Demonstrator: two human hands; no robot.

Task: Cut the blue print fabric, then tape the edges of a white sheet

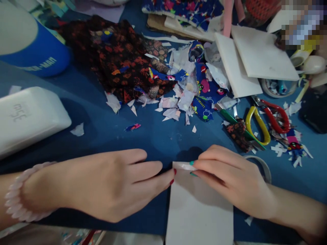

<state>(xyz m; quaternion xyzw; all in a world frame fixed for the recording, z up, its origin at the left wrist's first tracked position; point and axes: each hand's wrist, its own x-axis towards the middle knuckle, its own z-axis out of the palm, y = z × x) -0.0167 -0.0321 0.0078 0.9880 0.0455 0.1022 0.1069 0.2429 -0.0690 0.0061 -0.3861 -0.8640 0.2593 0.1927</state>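
A white rectangular sheet [199,214] lies on the blue table [107,132] at the bottom centre. My left hand [107,185] rests palm down with fingers together, its fingertips pressing the sheet's top left corner. My right hand [230,177] presses the sheet's top edge from the right, fingers close together, where a narrow glossy strip [182,165] runs along that edge. A roll of clear tape [263,166] lies partly hidden behind my right hand. A pale bead bracelet [15,194] is on my left wrist.
Scissors with red and yellow handles [265,120] lie at the right among fabric and paper scraps [184,98]. Dark floral cloth [120,58] is heaped at the back. A white box [25,115] and blue cylinder [33,47] stand left. White boards [258,54] lie back right.
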